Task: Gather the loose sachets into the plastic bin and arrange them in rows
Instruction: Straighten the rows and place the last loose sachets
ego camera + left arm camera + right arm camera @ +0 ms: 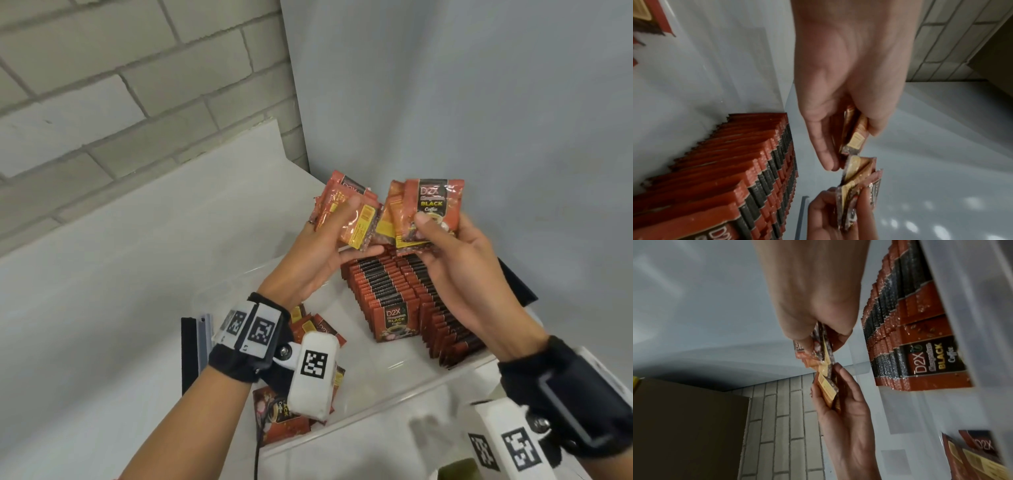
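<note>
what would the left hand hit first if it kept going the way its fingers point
Probably the sachets held by the right hand: the left hand, gripping its own bunch of sachets, points toward them, nearly touching. Depth is uncertain.

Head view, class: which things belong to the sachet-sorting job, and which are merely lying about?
Job:
left hand, gripping sachets
right hand, gripping more
rows in the bin
loose sachets in the bin

Lying about:
black bars
brick wall
</note>
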